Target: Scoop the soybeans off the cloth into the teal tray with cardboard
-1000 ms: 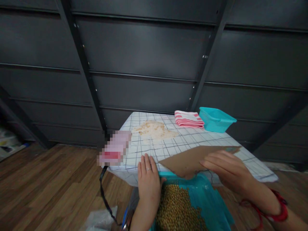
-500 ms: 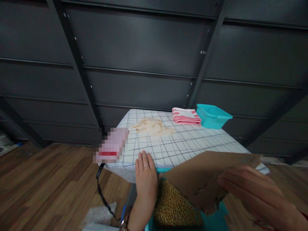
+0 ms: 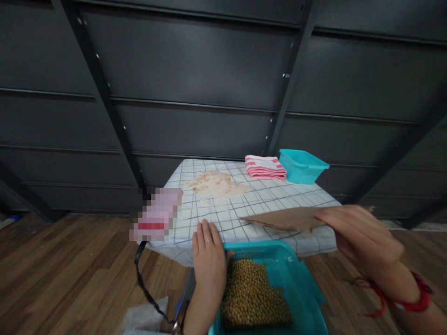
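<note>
My left hand [image 3: 209, 260] lies with its fingers stretched out over the table's front edge, its thumb against the rim of a teal plastic bin [image 3: 307, 288]. Yellowish-brown soybeans [image 3: 253, 293] fill the left part of that bin, held below the table edge. A torn-edged piece of brown cardboard [image 3: 286, 219] is pinched in my right hand [image 3: 363, 237], nearly edge-on above the front of the table. On the checked cloth [image 3: 251, 204] beyond it lies a spread patch of pale grains [image 3: 220, 186] mixed with yellowish bits.
A folded pink-and-white striped towel [image 3: 265, 167] sits at the back right beside another teal bin [image 3: 303, 166]. A blurred-out pink object [image 3: 159, 211] with a black strap stands at the left edge. Clear plastic [image 3: 145, 316] lies on the wooden floor.
The cardboard has moved up and away from over the bin, tilting nearly edge-on, so more of the bin and soybeans shows. My left hand stays at the table edge.
</note>
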Tool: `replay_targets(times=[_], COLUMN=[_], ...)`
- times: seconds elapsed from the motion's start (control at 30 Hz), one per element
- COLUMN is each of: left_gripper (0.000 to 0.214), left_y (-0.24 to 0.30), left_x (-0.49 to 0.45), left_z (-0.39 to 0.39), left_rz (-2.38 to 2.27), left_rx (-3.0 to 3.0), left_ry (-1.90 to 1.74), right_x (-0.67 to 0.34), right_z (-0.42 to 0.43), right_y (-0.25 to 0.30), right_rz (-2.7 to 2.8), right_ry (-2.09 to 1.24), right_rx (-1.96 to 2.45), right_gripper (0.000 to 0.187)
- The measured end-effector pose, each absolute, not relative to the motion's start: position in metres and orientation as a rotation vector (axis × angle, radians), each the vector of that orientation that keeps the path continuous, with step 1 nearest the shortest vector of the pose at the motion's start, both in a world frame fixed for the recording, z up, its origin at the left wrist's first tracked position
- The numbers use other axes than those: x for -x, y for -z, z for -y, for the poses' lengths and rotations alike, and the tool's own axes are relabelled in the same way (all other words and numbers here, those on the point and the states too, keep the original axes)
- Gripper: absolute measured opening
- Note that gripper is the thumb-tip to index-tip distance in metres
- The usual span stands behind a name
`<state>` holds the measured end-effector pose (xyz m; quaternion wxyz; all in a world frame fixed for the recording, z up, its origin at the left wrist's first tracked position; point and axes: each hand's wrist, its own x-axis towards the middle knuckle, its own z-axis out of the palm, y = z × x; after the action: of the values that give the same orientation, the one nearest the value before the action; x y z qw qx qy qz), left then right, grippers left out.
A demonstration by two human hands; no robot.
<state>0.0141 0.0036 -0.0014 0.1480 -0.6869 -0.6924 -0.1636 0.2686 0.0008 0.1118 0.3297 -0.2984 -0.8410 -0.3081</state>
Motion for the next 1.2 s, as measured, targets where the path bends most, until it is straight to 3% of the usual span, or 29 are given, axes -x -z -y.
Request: replay_targets(times=[0.17, 0.47, 0.73, 1.2], left_gripper=[0.059, 0.055, 0.057, 0.058], left_y=[0.006, 0.006, 0.004, 0.007], left_x=[-0.014, -0.015, -0.017, -0.015], left_z=[-0.005, -0.004, -0.004, -0.005], left_rz=[1.973, 1.985, 1.998, 1.999], left_rx=[1.946, 1.930, 1.927, 1.948], left_ry=[0.482, 0.501, 0.439, 0.508], right_x=[-0.266, -0.259, -0.249, -0.250], right_z=[-0.019, 0.006, -0.041, 0.023], right_y=[-0.107, -0.118, -0.109, -0.132], right_rz=[2.286, 2.352, 2.259, 2.392], right_ry=[0.942, 0.763, 1.067, 0.627], right_rx=[0.703, 0.578, 0.659, 0.637], right_gripper=[0.038, 0.030, 0.038, 0.029])
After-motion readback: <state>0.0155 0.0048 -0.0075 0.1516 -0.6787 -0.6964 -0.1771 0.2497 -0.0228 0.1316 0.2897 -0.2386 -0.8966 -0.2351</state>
